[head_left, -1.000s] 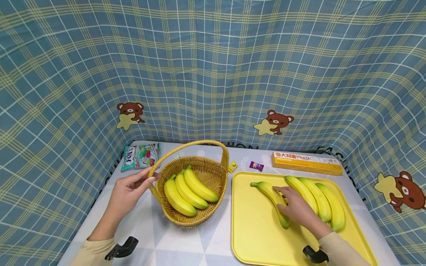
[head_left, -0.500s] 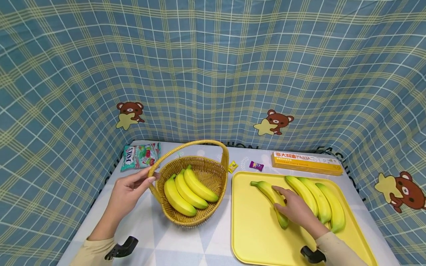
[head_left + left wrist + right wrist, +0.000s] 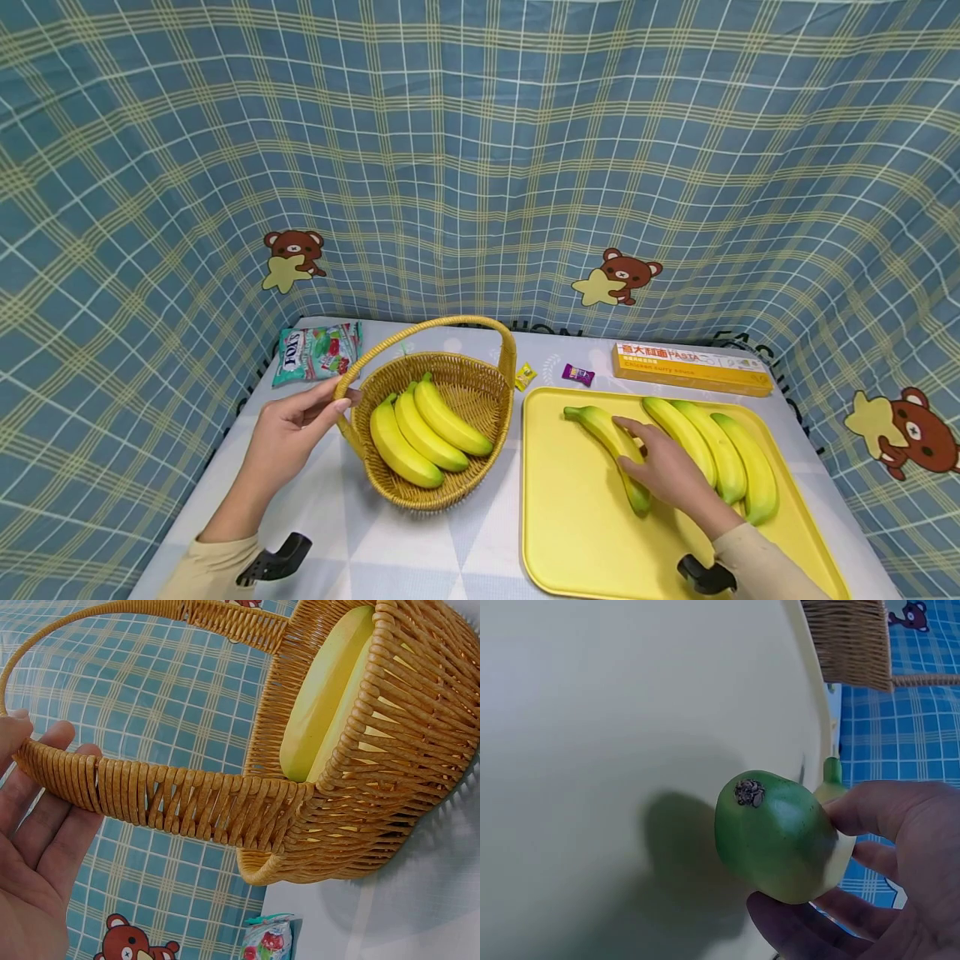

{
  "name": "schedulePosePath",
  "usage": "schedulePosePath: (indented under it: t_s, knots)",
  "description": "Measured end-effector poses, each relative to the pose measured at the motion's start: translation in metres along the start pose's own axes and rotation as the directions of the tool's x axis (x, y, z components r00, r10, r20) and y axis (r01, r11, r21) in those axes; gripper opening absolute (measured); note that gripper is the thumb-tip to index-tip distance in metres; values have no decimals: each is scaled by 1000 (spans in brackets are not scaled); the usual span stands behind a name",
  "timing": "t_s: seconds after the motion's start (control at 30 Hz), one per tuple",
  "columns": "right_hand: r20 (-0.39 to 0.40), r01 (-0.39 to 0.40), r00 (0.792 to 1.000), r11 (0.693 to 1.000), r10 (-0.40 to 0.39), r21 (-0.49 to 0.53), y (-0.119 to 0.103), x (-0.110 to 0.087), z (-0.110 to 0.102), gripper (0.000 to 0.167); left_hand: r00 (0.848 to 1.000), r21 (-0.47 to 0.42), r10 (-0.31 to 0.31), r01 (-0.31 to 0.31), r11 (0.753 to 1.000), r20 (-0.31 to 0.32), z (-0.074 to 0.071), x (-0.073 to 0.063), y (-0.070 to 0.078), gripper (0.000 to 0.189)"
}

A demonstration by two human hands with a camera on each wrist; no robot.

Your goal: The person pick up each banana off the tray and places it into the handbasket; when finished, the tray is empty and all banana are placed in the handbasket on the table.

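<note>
Where the left hand [image 3: 283, 442] pinches: the handle [image 3: 172, 795] of the basket [image 3: 478, 398]; three bananas [image 3: 429, 437] inside.
Right hand [image 3: 667, 467]: thumb and fingers grip a banana [image 3: 597, 423] at the basket's 3 o'clock, its middle partly covered; contact with the yellow tray [image 3: 570, 550] beneath unclear.
Bag [image 3: 315, 354], basket's 10 o'clock: "FOX'S".
Box [image 3: 690, 372], tray's 12 o'clock: "PASTA", "Chicken curry sauce" and Chinese characters.
Purple wrapper [image 3: 578, 375], tray's 11 o'clock: print too small.
Tray's near edge: partly cut off.

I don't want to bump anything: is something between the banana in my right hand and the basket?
No loose object shows between the banana and the basket; only the tray's left rim and the basket's own side and handle stand that way.
</note>
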State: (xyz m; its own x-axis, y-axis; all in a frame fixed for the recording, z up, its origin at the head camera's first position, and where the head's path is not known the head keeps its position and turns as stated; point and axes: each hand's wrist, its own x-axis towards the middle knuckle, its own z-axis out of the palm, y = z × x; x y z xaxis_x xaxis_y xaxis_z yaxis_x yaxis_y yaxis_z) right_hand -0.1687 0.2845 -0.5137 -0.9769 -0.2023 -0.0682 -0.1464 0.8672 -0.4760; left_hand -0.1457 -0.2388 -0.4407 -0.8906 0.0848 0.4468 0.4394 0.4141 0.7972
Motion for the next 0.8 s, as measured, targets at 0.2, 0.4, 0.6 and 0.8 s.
schedulePosePath:
  t_s: [0.2, 0.4, 0.6, 0.8]
  knots:
    - [-13, 21, 1000, 1000, -21, -2, -2, 1, -2, 61, 1000, 0, -13, 13, 1000, -1, 0, 0, 1, 36]
    - [-15, 26, 1000, 1000, -26, 3, -8, 1, -5, 62, 1000, -8, -2, 2, 1000, -1, 0, 0, 2, 37]
    - [-23, 52, 998, 999, -52, 0, -18, 0, -11, 62, 1000, -20, 23, -23, 1000, 6, 0, 0, 5, 38]
    - [-45, 94, 995, 996, -94, 1, -32, -2, -17, 61, 1000, -20, 22, -22, 1000, 7, 0, 0, 5, 38]
